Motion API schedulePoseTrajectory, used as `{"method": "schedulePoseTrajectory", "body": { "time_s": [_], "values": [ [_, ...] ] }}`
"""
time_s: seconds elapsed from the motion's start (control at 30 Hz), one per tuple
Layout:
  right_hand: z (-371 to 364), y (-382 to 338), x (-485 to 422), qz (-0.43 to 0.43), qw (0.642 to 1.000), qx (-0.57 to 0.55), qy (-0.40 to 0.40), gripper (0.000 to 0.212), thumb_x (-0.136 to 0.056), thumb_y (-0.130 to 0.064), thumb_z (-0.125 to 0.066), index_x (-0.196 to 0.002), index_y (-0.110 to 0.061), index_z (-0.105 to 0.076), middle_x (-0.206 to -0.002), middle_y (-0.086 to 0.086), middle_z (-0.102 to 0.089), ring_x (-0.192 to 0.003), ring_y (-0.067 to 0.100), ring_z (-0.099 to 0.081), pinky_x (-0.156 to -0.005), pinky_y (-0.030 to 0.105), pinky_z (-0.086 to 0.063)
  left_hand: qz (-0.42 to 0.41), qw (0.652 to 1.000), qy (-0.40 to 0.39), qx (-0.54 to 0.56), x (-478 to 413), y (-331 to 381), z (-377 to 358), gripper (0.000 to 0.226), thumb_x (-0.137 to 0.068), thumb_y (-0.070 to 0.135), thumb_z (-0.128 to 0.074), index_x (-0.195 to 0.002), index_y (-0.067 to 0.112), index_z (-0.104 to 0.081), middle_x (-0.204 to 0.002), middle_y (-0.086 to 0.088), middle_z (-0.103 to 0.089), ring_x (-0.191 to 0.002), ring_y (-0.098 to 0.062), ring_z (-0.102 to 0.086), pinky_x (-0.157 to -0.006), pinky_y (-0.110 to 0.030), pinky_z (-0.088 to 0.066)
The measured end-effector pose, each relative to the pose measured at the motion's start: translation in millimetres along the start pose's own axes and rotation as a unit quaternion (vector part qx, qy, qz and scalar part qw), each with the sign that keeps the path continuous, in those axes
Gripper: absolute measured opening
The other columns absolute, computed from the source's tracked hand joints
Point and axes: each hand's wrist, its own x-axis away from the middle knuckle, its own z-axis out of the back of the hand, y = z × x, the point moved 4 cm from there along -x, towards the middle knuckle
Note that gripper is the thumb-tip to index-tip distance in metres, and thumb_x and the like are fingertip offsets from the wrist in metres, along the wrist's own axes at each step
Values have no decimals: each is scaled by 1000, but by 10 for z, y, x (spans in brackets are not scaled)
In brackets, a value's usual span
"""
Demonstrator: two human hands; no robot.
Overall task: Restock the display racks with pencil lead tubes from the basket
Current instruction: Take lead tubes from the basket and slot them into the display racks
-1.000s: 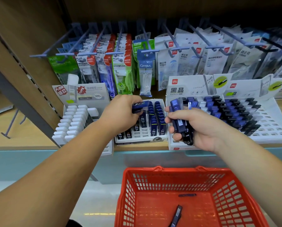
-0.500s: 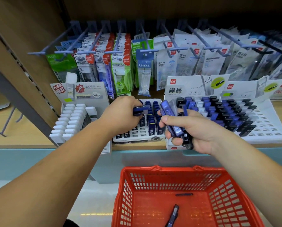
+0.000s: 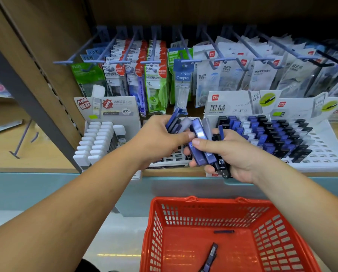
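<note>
The left hand clenches a fan of pencil lead tubes, blue and clear. Touching it at 3 o'clock, the right hand has its fingers wrapped round a bundle of tubes, blue and black. The red basket sits at 6 o'clock holding a loose tube, and on the shelf stand a white-capped rack at 9 o'clock and a blue-and-black rack at 3 o'clock.

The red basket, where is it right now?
In the head view the red basket sits bottom right of centre, below the right hand, with two lead tubes lying on its floor.
</note>
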Motion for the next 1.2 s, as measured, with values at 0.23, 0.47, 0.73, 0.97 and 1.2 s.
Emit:
{"method": "schedulePoseTrajectory", "body": {
  "time_s": [0.23,0.47,0.73,0.97,1.2],
  "values": [
    [15,17,7,-12,1000,-10,11,16,-97,-10,-67,-112,-7,-66,-101,24,-76,-76,33,-76,-43,26,-43,26,991,48,120,-42,-76,155,8,-95,12,-73,-103,11,-75,-63,-3,-56,-55,-17,-45,-42,-24,-33],
    [41,-25,-12,41,997,11,71,17,-98,-10,-67,-113,-4,-64,-90,25,-75,-49,22,-53,-45,28,-38,23,994,26,103,-10,-66,188,12,-94,11,-75,-106,12,-74,-57,5,-56,-46,-7,-47,-41,-21,-35],
    [24,-10,27,37,997,20,57,15,-96,-13,-69,-108,-4,-66,-94,23,-76,-48,21,-51,-45,28,-38,36,988,32,146,53,-84,282,16,-92,8,-76,-108,5,-74,-62,-5,-53,-49,-14,-39,-41,-22,-31],
    [-51,-2,102,19,1000,-11,-13,19,-94,-9,-67,-113,-6,-66,-88,21,-72,-48,19,-48,-46,25,-37,50,984,8,174,194,-122,282,9,-96,9,-71,-103,5,-67,-77,-11,-64,-55,-12,-44,-41,-20,-32],
    [-121,81,254,-61,992,22,-107,20,-84,-16,-73,-98,-5,-63,-87,19,-69,-52,18,-52,-45,25,-36,35,992,-10,118,250,-77,86,8,-89,6,-78,-92,8,-71,-62,-5,-56,-49,-12,-43,-43,-23,-33]
  ]
}}
